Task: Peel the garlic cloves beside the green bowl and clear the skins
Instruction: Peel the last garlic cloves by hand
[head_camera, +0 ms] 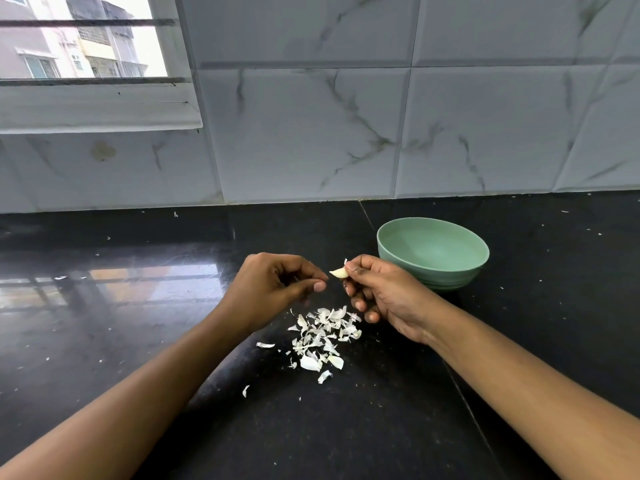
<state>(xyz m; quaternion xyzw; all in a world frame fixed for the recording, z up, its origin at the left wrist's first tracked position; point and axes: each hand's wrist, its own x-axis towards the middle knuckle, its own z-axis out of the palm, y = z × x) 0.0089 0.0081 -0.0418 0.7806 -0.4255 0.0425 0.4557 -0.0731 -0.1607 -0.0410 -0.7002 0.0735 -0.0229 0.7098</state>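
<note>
Both forearms reach in over the black worktop (pixel 138 323), with the right hand (pixel 384 296) pinching a garlic clove (pixel 339 273) between thumb and forefinger, just in front of the green bowl (pixel 450 276). The left hand (pixel 277 289) is curled with its fingertips right at the clove's tip, but I can't tell if it's gripping anything. The skins (pixel 322 336) are piled on the worktop under both hands.

The worktop (pixel 138 306) is dark polished stone, glossy enough to mirror the window. The wall tiles (pixel 311 133) are smooth, marble-veined and faintly shiny. The green bowl (pixel 433 268) looks like matt plastic. The garlic skins (pixel 322 336) are thin, dry and papery.
</note>
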